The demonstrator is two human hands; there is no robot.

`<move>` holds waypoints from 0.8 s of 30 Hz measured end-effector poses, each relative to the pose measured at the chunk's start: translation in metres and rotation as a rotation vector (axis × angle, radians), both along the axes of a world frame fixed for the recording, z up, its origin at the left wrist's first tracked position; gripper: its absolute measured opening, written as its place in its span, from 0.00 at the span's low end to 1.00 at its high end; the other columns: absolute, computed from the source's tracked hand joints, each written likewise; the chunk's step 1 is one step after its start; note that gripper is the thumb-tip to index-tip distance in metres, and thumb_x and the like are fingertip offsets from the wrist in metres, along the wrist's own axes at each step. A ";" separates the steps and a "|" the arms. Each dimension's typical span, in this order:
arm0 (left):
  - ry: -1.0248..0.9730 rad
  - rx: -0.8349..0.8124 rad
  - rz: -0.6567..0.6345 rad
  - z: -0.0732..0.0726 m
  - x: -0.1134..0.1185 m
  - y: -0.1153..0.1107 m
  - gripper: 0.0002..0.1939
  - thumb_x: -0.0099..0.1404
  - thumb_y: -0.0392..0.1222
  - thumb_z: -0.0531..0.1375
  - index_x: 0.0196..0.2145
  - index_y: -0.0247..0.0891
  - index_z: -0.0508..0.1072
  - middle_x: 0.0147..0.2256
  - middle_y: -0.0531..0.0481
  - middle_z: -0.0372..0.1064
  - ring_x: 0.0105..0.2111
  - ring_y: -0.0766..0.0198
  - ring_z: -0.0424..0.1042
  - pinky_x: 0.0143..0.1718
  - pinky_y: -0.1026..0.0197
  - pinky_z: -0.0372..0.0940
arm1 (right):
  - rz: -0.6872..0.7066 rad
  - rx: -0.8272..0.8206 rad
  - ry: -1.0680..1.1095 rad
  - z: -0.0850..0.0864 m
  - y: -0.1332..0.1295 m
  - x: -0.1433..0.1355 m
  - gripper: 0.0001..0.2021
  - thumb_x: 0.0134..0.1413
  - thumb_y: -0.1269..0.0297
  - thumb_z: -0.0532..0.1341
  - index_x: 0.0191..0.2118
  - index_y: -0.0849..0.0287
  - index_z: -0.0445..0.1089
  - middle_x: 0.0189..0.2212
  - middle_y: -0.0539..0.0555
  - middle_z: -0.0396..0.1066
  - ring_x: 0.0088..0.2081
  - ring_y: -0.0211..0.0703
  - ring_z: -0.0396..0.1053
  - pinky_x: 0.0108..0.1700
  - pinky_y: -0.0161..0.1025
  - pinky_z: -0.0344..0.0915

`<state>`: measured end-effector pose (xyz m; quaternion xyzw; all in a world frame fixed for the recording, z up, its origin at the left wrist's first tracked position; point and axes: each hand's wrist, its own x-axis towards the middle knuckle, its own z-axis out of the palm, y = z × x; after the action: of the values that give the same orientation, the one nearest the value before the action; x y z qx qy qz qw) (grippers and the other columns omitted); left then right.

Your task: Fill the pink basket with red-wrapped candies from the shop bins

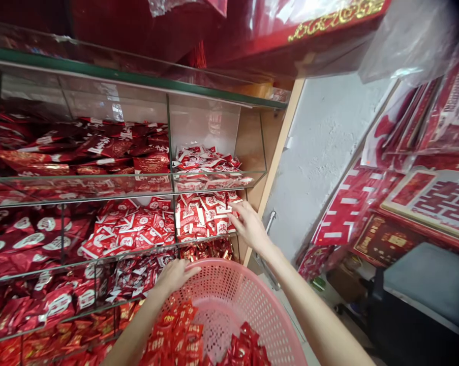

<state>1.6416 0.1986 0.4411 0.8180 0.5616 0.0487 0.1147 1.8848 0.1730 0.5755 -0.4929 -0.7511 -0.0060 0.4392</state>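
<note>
Many red-and-white packets (202, 216) beside the loosely parted right hand (249, 229), likely light, soft and slippery, best pinched at an edge, beyond a pink basket (260, 294) apparently clasped by the left hand (175, 277).

A pink perforated basket (257, 287) holds red packets (191, 338).

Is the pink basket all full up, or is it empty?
Neither: partly filled. Red packets lie in two heaps in the pink basket, and its bare bottom shows between them.
</note>
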 end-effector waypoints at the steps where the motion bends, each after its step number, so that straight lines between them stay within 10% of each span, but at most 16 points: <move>1: 0.002 -0.003 -0.003 0.000 0.000 0.000 0.33 0.59 0.67 0.41 0.29 0.38 0.72 0.31 0.41 0.73 0.36 0.54 0.72 0.32 0.62 0.58 | 0.012 -0.031 -0.046 0.005 0.007 0.001 0.14 0.58 0.64 0.53 0.48 0.56 0.67 0.38 0.55 0.66 0.40 0.42 0.65 0.43 0.39 0.61; 8: 0.022 0.014 -0.027 0.000 0.001 0.002 0.34 0.58 0.69 0.40 0.29 0.38 0.72 0.30 0.42 0.73 0.34 0.55 0.72 0.31 0.62 0.57 | 0.105 -0.112 -0.133 0.005 0.024 0.005 0.06 0.56 0.68 0.56 0.32 0.59 0.70 0.31 0.52 0.66 0.34 0.38 0.63 0.38 0.37 0.60; 15: 0.024 -0.007 -0.034 0.000 0.001 0.005 0.34 0.58 0.68 0.40 0.30 0.38 0.72 0.30 0.42 0.73 0.34 0.55 0.72 0.31 0.62 0.57 | 0.090 0.003 0.175 0.014 -0.047 0.009 0.09 0.59 0.62 0.52 0.36 0.58 0.68 0.38 0.54 0.68 0.40 0.39 0.65 0.43 0.39 0.61; 24: 0.022 0.003 -0.033 -0.005 0.001 0.007 0.36 0.57 0.70 0.39 0.31 0.37 0.73 0.30 0.41 0.73 0.33 0.55 0.71 0.32 0.62 0.57 | 0.342 -0.907 0.356 -0.127 -0.067 0.008 0.12 0.55 0.56 0.54 0.31 0.60 0.64 0.18 0.45 0.63 0.20 0.32 0.62 0.25 0.31 0.60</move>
<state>1.6427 0.2061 0.4362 0.8279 0.5491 0.0387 0.1081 1.8926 0.1062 0.4481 -0.4975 -0.6615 0.4762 0.2969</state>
